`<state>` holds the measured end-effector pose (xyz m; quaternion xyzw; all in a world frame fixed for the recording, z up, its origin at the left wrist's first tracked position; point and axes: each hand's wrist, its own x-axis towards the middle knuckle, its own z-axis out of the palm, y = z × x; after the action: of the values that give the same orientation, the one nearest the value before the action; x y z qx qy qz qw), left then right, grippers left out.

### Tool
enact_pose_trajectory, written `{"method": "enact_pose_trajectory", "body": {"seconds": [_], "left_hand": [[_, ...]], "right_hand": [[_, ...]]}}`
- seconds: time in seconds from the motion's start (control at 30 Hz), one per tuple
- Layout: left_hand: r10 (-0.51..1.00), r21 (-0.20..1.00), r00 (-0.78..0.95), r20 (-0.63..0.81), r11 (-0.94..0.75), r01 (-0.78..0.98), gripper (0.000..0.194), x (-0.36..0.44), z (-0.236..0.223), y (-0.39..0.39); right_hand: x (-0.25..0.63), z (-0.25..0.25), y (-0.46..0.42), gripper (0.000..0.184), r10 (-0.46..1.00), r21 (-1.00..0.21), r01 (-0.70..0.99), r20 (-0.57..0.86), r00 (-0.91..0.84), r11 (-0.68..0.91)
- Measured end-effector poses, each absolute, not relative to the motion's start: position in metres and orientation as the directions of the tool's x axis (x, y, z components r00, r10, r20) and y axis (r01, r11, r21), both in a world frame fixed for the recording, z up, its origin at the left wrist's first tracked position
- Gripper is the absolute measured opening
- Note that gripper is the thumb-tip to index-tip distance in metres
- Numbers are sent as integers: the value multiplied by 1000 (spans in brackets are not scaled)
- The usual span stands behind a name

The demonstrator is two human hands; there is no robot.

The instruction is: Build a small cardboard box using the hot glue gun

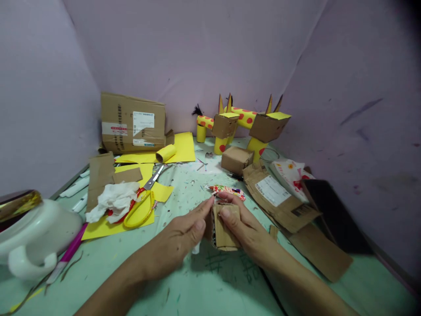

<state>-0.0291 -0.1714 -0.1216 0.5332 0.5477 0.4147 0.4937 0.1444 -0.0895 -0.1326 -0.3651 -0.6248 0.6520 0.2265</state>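
Small box (227, 235), lower centre: brown corrugated cardboard, matt, rough cut edges. Scissors (155, 176), left of centre: shiny metal blades, smooth plastic-looking handles. Crumpled tissue (115, 199), left: thin white paper, matt, wrinkled. Yellow sheets (185, 147), upper centre-left: smooth matt paper. White mug (49, 224), lower left: smooth, glossy, exact material unclear. Flattened carton (296, 213), right: creased matt cardboard. Dark slab (335, 215), far right: smooth, material unclear.

Left hand: fingers (198, 225) against the box's side
Right hand: thumb (229, 217) on the small cardboard box (229, 228), fingers behind
Left side: scissors (139, 206), crumpled tissue (113, 202) on yellow paper (98, 229), white mug (49, 228)
Back: two spotted cardboard animals (225, 126)
Right side: torn cardboard (259, 186), dark phone (333, 215)
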Motion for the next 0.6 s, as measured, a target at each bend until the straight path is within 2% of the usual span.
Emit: {"method": "enact_pose_trajectory", "body": {"seconds": [0.07,0.17,0.27,0.47,0.6], "left_hand": [[994,988,33,-106,101,118,46,-28,-123,-168],[1000,997,-5,-17,17,72,40,-25,-123,-165],[997,998,-48,66,-65,21,40,-21,-121,-163],[993,996,-76,91,-93,-18,39,-17,-122,-162],[992,993,-49,116,-117,-15,39,-18,-125,-163]], "right_hand": [[145,-131,-89,82,751,-984,160,-164,-639,-79],[147,-130,-88,79,737,-986,161,-142,-661,-45],[149,-133,-88,80,711,-984,163,-170,-682,-79],[149,-145,-87,82,684,-978,109,-202,-701,-177],[147,-148,-87,78,710,-980,102,-193,-677,-169]]}}
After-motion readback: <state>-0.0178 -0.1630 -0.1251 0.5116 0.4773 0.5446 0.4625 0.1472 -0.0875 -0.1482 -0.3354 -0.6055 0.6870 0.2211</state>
